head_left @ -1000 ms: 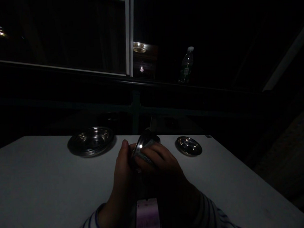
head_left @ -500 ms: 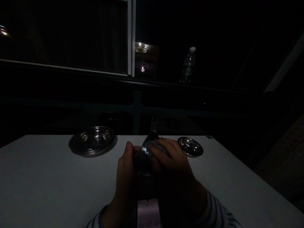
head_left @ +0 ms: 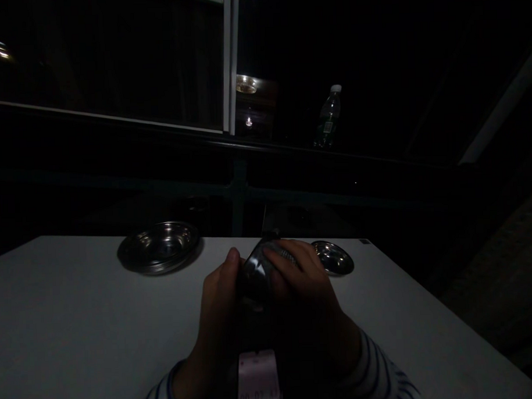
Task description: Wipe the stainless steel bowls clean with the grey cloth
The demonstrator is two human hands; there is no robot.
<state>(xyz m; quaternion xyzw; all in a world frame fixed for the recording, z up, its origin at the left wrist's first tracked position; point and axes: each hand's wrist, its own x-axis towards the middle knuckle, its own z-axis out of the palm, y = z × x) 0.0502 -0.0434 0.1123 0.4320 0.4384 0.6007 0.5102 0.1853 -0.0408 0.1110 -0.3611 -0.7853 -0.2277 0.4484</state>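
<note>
Both hands are in front of me above the white table (head_left: 91, 328), close together in dim light. A dark, shiny metal dish (head_left: 254, 272), tilted, is between them. My left hand (head_left: 219, 297) grips its left side with the thumb up; the other fingers are mostly in shadow. My right hand (head_left: 306, 274) is closed over a grey, textured piece like a cloth or scouring pad (head_left: 286, 255), pressed against the dish. Its exact kind is too dark to tell. A small metal bowl (head_left: 333, 258) lies just beyond my right hand.
A stack of metal bowls (head_left: 160, 247) stands at the table's far left. A lit phone (head_left: 258, 380) with timer digits is at the near edge of view. Behind the table, a plastic bottle (head_left: 328, 119) with a white cap stands on the sill by a window frame (head_left: 230, 61).
My right fingers have shifted slightly on the grey piece, and the dish is turned a little. My left thumb has moved slightly right. The timer digits have changed.
</note>
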